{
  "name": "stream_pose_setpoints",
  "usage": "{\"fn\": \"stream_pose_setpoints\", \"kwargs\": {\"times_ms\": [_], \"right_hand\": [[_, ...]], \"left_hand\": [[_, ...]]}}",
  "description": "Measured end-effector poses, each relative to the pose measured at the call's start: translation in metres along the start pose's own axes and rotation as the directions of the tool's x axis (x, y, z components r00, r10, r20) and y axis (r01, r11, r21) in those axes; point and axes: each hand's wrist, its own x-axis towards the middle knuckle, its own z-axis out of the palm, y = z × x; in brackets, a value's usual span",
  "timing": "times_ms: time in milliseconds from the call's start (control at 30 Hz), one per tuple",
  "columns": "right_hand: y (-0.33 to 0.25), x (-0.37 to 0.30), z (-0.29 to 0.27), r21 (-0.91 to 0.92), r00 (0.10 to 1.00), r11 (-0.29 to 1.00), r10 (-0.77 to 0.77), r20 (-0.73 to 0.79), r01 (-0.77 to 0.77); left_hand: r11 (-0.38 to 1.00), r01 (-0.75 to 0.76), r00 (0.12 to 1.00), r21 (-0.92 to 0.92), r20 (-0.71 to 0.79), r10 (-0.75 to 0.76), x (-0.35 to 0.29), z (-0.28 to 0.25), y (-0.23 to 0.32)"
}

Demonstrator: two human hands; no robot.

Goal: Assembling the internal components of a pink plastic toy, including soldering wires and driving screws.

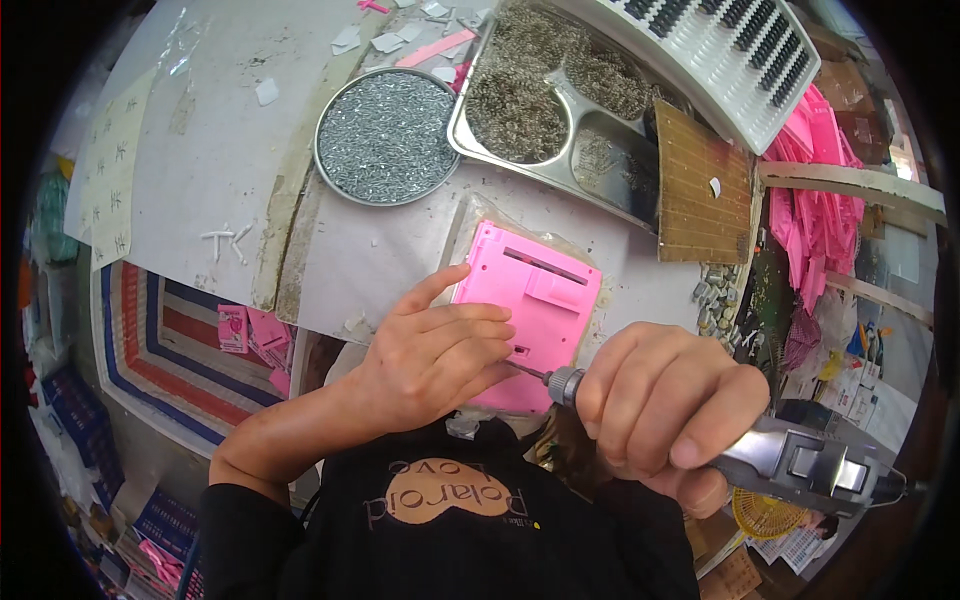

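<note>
A pink plastic casing (535, 300) lies flat on the white worktable, near its front edge. My left hand (435, 355) rests on the casing's left side and holds it down, fingers curled over its lower edge. My right hand (665, 410) grips a grey electric screwdriver (790, 460). The screwdriver's thin bit (530, 372) points left and touches the casing's lower part, right beside my left fingertips.
A round metal dish of small screws (388, 135) sits behind the casing. Right of it is a divided steel tray (560, 95) with more small parts. A brown perforated board (702, 185) and a pile of pink casings (820, 200) lie at the right.
</note>
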Motion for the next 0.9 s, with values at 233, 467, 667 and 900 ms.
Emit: {"fn": "stream_pose_setpoints", "kwargs": {"times_ms": [233,467,667,900], "right_hand": [[0.015,0.005,0.010,-0.035,1.000,0.999,0.009,-0.014,-0.010],[0.029,0.026,0.000,-0.180,0.992,0.983,-0.058,-0.110,0.037],[0.067,0.043,-0.024,-0.226,0.979,0.972,-0.102,-0.177,0.061],[0.080,0.043,-0.025,-0.217,0.980,0.976,-0.051,-0.191,0.009]], "left_hand": [[0.993,-0.079,0.996,0.087,-0.039,0.083,0.000,-0.011,-0.005],[0.922,0.151,0.987,0.356,-0.001,-0.161,0.036,-0.055,-0.049],[0.703,0.323,0.946,0.634,-0.220,-0.236,0.041,-0.071,-0.097],[0.743,0.361,0.932,0.564,-0.246,-0.266,0.039,-0.069,-0.103]]}}
